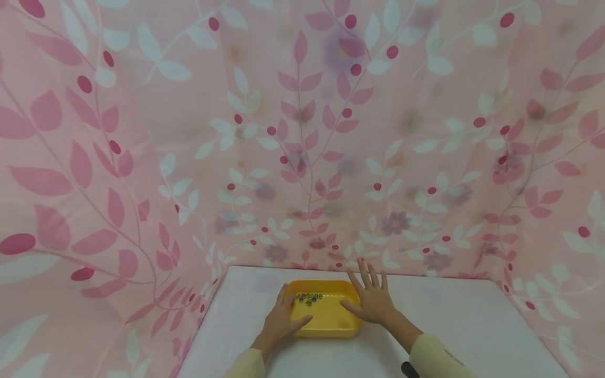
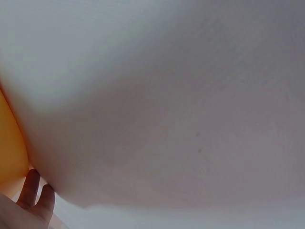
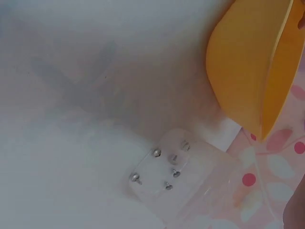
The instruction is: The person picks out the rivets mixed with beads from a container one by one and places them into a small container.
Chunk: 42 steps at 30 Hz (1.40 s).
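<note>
A yellow plastic tray point(image 1: 331, 318) lies on the white table, with several small glass marbles point(image 1: 309, 298) gathered toward its back left. My left hand point(image 1: 280, 321) is at the tray's left side, fingers fairly straight along the outer wall and thumb stretched over the front left part. Two of its fingertips point(image 2: 32, 177) reach the yellow wall in the left wrist view. On the other side, my right hand point(image 1: 376, 303) has its fingers spread, with the thumb over the right rim; whether it touches the tray I cannot tell.
The white table point(image 1: 439, 320) meets pink leaf-patterned cloth point(image 1: 302, 157) at the back and sides. A clear plastic piece with several screws point(image 3: 167, 167) shows in the right wrist view. Something dark point(image 1: 409, 369) sits by the right sleeve.
</note>
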{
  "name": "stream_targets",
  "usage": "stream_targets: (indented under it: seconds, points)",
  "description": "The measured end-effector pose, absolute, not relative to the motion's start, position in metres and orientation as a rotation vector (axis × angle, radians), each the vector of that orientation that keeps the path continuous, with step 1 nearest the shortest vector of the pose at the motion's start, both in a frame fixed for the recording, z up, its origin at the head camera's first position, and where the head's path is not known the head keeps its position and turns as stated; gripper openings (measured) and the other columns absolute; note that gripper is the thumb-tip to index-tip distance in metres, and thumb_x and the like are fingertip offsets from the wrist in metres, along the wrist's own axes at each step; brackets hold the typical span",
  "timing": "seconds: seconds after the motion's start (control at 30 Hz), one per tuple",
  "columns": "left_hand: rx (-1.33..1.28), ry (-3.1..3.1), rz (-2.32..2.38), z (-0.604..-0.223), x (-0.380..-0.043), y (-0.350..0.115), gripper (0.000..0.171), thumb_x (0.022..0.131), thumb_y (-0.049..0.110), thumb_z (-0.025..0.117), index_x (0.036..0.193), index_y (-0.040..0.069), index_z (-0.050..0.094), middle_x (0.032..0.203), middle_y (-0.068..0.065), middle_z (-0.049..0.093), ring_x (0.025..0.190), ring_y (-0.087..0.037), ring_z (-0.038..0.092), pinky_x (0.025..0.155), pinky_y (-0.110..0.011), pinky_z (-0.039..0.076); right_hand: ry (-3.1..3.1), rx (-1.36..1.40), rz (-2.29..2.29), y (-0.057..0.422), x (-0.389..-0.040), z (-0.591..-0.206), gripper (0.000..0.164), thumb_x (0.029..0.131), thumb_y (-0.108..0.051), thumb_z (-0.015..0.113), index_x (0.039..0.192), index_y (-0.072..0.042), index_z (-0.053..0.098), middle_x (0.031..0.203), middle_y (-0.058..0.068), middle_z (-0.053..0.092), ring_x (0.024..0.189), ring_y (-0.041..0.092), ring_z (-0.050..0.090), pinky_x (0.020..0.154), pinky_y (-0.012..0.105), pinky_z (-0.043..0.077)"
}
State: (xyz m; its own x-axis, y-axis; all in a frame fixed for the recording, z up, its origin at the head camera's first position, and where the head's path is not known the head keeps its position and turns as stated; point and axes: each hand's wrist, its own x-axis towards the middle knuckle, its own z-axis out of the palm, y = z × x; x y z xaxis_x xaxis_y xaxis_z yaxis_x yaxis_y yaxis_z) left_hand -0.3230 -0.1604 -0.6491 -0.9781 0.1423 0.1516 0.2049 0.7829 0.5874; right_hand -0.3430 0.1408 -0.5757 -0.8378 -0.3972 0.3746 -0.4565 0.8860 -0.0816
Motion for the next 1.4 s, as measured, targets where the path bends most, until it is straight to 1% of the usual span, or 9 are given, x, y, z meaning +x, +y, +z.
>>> stream_targets:
  seconds: [0.27,0.43,0.57,0.7,0.8,0.93,1.07,1.23,1.4]
  points:
    - [-0.281,-2.849,-0.979,-0.653,-0.326,-0.161,0.097,0.078,0.075,0.062,0.147,0.009,0.045,0.166,-0.014,0.014,0.131,-0.042,0.050,0.089,-0.055,0.054,-2.699,0.613,0.295,0.132,-0.347,-0.582,0.090,0.086,-0.070,0.054,0.158,-0.027,0.023,0.167,0.015,0.004,0.151,0.044,0.011,0.110,0.076,0.010]
    - [-0.272,-2.838,-0.972,-0.656,-0.326,-0.160,0.098,0.078,0.075,0.062,0.147,0.007,0.046,0.166,-0.013,0.014,0.131,-0.043,0.050,0.089,-0.055,0.054,-2.664,0.640,0.319,0.128,-0.349,-0.591,0.090,0.084,-0.069,0.058,0.155,-0.019,0.033,0.165,0.019,0.011,0.148,0.047,0.015,0.109,0.077,0.013]
    - [-0.265,-2.835,-0.948,-0.654,-0.326,-0.161,0.098,0.078,0.075,0.062,0.147,0.007,0.046,0.166,-0.013,0.015,0.132,-0.042,0.049,0.089,-0.055,0.054,-2.665,0.663,0.354,0.122,-0.349,-0.591,0.086,0.084,-0.065,0.061,0.152,-0.017,0.039,0.165,0.019,0.011,0.148,0.048,0.016,0.109,0.077,0.011]
    - [-0.273,-2.836,-0.959,-0.653,-0.327,-0.161,0.096,0.079,0.074,0.062,0.147,0.007,0.046,0.166,-0.014,0.014,0.132,-0.043,0.049,0.089,-0.055,0.054,-2.715,0.645,0.330,0.117,-0.349,-0.591,0.086,0.085,-0.063,0.062,0.154,-0.020,0.037,0.165,0.019,0.013,0.149,0.047,0.015,0.112,0.075,0.008]
    - [-0.276,-2.841,-0.969,-0.654,-0.329,-0.160,0.096,0.079,0.074,0.062,0.147,0.007,0.046,0.166,-0.014,0.013,0.132,-0.043,0.049,0.089,-0.056,0.054,-2.729,0.652,0.292,0.115,-0.349,-0.593,0.087,0.084,-0.065,0.062,0.155,-0.021,0.034,0.165,0.018,0.014,0.149,0.045,0.017,0.112,0.074,0.010]
    - [-0.263,-2.844,-0.989,-0.655,-0.326,-0.159,0.097,0.079,0.074,0.062,0.147,0.007,0.046,0.166,-0.013,0.013,0.134,-0.043,0.048,0.092,-0.056,0.052,-2.728,0.697,0.218,0.113,-0.351,-0.604,0.090,0.084,-0.071,0.057,0.156,-0.023,0.030,0.167,0.014,0.005,0.149,0.043,0.016,0.113,0.073,0.013]
    - [-0.256,-2.844,-1.004,-0.652,-0.323,-0.159,0.098,0.079,0.074,0.063,0.147,0.005,0.045,0.166,-0.013,0.013,0.134,-0.043,0.048,0.092,-0.057,0.052,-2.721,0.736,0.235,0.109,-0.352,-0.614,0.091,0.085,-0.070,0.058,0.156,-0.022,0.028,0.167,0.013,0.000,0.148,0.046,0.016,0.112,0.074,0.013]
    - [-0.264,-2.838,-1.015,-0.652,-0.325,-0.159,0.097,0.079,0.073,0.063,0.148,0.006,0.044,0.166,-0.014,0.012,0.133,-0.045,0.048,0.091,-0.058,0.053,-2.740,0.739,0.243,0.101,-0.352,-0.620,0.090,0.087,-0.068,0.057,0.158,-0.022,0.024,0.167,0.014,0.002,0.147,0.046,0.019,0.113,0.072,0.013]
    - [-0.267,-2.842,-0.980,-0.656,-0.326,-0.160,0.097,0.079,0.073,0.063,0.147,0.007,0.045,0.166,-0.015,0.014,0.131,-0.044,0.050,0.087,-0.055,0.055,-2.734,0.771,0.274,0.091,-0.353,-0.629,0.088,0.088,-0.065,0.057,0.158,-0.021,0.024,0.166,0.018,0.009,0.148,0.046,0.019,0.114,0.070,0.016]
